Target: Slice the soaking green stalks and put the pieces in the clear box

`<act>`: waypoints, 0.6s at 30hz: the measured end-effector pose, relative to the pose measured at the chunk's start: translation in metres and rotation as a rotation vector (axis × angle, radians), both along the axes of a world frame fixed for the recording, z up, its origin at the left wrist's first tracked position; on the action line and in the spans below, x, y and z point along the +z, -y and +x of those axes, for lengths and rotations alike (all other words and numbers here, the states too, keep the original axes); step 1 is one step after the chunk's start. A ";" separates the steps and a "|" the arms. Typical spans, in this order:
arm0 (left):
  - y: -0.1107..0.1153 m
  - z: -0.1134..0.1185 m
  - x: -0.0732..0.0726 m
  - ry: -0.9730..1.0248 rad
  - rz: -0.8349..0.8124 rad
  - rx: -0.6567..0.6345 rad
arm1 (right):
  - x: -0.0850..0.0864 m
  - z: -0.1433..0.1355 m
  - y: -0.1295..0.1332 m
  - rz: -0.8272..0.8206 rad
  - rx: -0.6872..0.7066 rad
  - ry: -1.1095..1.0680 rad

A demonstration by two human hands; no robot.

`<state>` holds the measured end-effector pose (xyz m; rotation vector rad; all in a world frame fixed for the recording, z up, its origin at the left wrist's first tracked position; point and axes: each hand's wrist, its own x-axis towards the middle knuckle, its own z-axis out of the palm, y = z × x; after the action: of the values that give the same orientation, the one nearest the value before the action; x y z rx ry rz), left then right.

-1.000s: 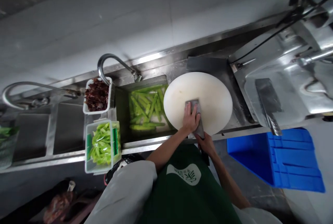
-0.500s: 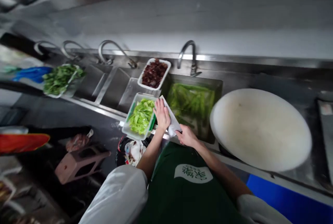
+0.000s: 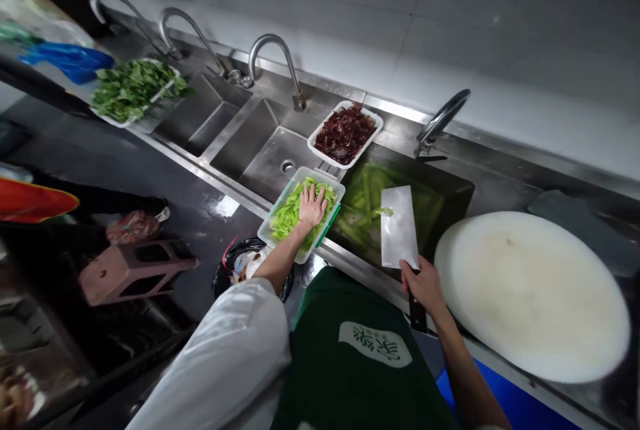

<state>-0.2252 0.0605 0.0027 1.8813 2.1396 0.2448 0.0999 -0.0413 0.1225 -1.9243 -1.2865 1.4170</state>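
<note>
The left hand lies flat, fingers spread, on the cut green vegetables in a clear tub that sits on the near rim of the steel sink desk. The right hand is wrapped tight around the dark handle of a cleaver, whose broad flat blade points away over the right-hand sink basin. A small green scrap clings to the blade near its far end. That basin holds long green stalks in water. Just beyond the tub, a white tray of dark red pieces rests across the divider between basins. To the right of the cleaver, a large round white cutting board lies on the desk, just beside the right hand. Far to the left, a basket of leafy greens stands by the end basin. Curved taps rise along the far edge. A brown stool stands on the floor at left.
</note>
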 end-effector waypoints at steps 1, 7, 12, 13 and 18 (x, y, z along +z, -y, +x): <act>-0.007 0.003 -0.001 -0.004 -0.003 -0.021 | 0.002 0.008 0.002 -0.002 -0.035 0.012; 0.019 -0.021 0.004 -0.102 -0.079 -0.173 | 0.010 0.011 0.003 0.015 -0.088 -0.043; 0.072 -0.046 0.028 -0.064 -0.116 -0.187 | 0.013 -0.019 -0.007 0.013 0.054 -0.069; 0.078 -0.044 0.037 -0.031 -0.094 -0.160 | 0.013 -0.029 -0.010 -0.001 0.084 -0.083; 0.089 -0.008 0.085 0.129 0.071 -0.342 | 0.008 -0.091 -0.023 -0.101 0.295 -0.174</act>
<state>-0.2336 -0.0282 0.0878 2.1669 1.7122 0.3606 0.0093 -0.0187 0.1300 -1.6775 -1.4837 1.7824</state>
